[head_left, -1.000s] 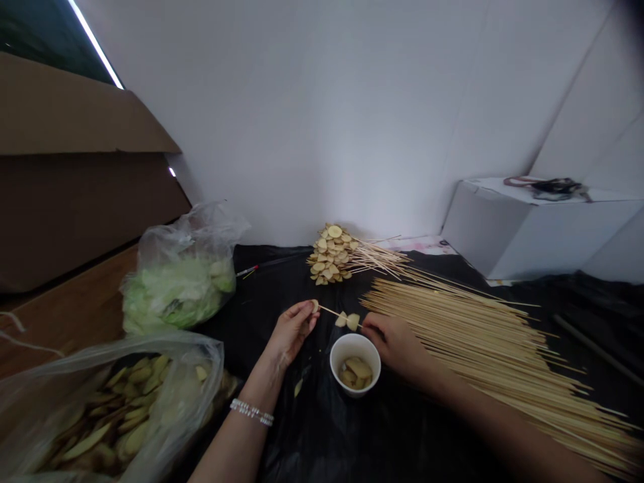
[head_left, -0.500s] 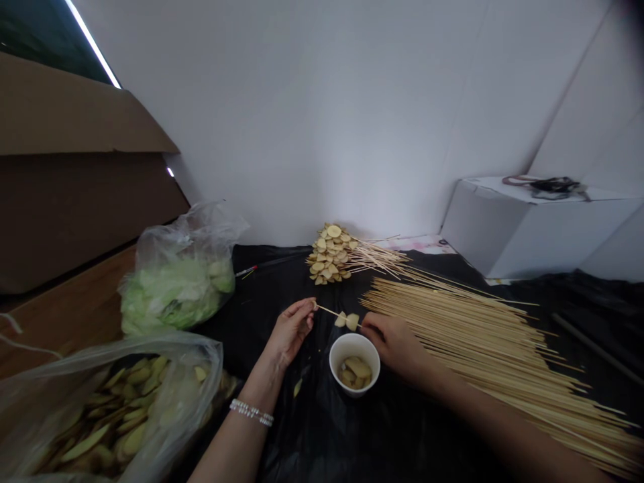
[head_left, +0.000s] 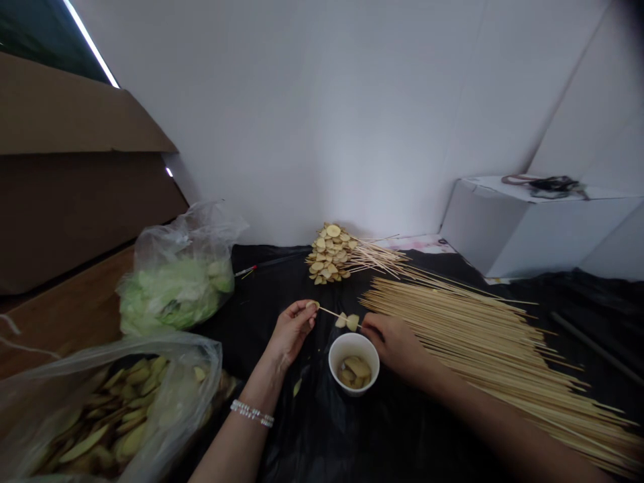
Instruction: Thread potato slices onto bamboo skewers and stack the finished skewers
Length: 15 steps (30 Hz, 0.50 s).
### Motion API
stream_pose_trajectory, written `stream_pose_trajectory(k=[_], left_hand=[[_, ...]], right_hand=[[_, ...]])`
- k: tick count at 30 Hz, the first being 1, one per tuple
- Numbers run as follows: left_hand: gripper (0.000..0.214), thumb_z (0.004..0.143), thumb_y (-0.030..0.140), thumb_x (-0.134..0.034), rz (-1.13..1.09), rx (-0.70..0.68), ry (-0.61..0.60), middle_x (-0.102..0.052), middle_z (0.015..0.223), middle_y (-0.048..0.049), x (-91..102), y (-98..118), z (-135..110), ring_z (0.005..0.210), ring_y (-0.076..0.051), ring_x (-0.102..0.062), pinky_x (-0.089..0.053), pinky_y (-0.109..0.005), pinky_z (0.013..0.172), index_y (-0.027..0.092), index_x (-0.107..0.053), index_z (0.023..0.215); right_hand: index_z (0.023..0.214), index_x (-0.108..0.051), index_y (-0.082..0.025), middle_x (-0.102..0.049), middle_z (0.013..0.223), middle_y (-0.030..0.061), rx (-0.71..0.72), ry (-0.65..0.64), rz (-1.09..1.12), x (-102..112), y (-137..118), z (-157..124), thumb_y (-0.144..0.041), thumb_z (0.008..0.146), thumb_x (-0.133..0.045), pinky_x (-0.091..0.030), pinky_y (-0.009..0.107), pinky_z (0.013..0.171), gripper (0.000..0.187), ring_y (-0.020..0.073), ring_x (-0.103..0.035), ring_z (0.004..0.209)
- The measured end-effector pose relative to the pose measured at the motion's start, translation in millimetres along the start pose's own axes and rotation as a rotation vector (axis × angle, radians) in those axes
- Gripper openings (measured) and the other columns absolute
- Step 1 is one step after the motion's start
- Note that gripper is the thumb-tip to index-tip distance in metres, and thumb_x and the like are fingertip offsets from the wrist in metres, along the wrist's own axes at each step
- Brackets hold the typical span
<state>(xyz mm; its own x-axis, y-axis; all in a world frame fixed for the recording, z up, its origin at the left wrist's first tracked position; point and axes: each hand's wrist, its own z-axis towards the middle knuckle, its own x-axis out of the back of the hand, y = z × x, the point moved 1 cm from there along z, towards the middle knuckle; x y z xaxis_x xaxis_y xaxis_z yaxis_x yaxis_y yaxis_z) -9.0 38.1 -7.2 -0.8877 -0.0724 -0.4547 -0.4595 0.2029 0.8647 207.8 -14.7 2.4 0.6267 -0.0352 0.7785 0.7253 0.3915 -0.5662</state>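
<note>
Two pale potato slices [head_left: 349,321] are riding the thin bamboo skewer [head_left: 328,311] above the small white cup [head_left: 333,347]. I'm seeing the right hand [head_left: 395,342] pinching its blunt end steady and the left hand [head_left: 290,330] pinching a third potato slice [head_left: 312,304] at the tip.

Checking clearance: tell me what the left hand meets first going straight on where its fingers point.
The left hand pinches the skewer tip; past it, probably the heap of potato skewers, depth unclear.

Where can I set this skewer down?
Bare black sheet lies between the bag of greens and the pile of loaded skewers, and on the near side of the white cup. Bare skewers crowd the right; the bag of potato slices crowds the left.
</note>
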Motion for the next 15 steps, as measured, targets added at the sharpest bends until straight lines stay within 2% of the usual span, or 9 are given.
stream_pose_trajectory(k=[6,15], left_hand=[[0.034,0.048,0.022,-0.09,0.075,-0.048,0.039,-0.07,0.072,-0.0013,0.1,0.3,-0.7,0.059,-0.005,-0.058,-0.047,-0.014,0.055,0.013,-0.072,0.075],[0.034,0.05,0.031,-0.088,0.228,-0.117,0.029,-0.065,0.061,0.0017,0.8,-2.6,0.6,0.049,-0.003,-0.049,-0.037,-0.014,0.047,0.014,-0.072,0.074]], right_hand=[[0.072,-0.056,-0.02,-0.064,0.073,0.0029,0.017,0.004,-0.084,-1.3,1.2,0.2,-0.022,0.091,-0.045,-0.031,0.026,0.06,0.022,0.0156,-0.057,0.068],[0.069,-0.053,-0.02,-0.063,0.069,0.0031,0.015,-0.001,-0.044,-4.4,-1.2,-0.9,-0.022,0.091,-0.045,-0.031,0.025,0.06,0.024,0.0152,-0.057,0.067]])
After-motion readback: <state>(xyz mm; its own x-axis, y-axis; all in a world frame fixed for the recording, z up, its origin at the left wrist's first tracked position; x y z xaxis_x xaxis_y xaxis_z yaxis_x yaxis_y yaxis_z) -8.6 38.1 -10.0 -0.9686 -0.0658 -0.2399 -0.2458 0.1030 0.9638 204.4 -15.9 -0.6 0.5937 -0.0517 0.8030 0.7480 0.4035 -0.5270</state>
